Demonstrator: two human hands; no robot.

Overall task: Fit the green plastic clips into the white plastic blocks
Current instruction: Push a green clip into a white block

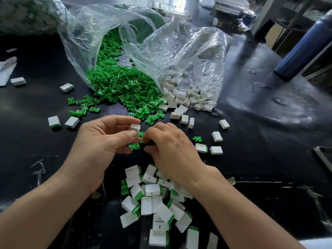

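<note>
Clips: we see small green branched plastic clips [125, 87] heaped loose, lying at all angles.
Blocks: we see white rectangular plastic blocks [181, 97] piled touching that heap's right edge.

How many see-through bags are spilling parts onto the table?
2. The left bag spills green clips; the right bag beside it spills white blocks. A blurred bag at the far top left may hold more clips.

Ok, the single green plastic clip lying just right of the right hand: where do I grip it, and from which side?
Pinch the green plastic clip across its narrow stem, coming straight down from above. It lies flat on the black table, apart from the nearby white plastic blocks, so both side edges look free; the splayed end seems too wide.
</note>
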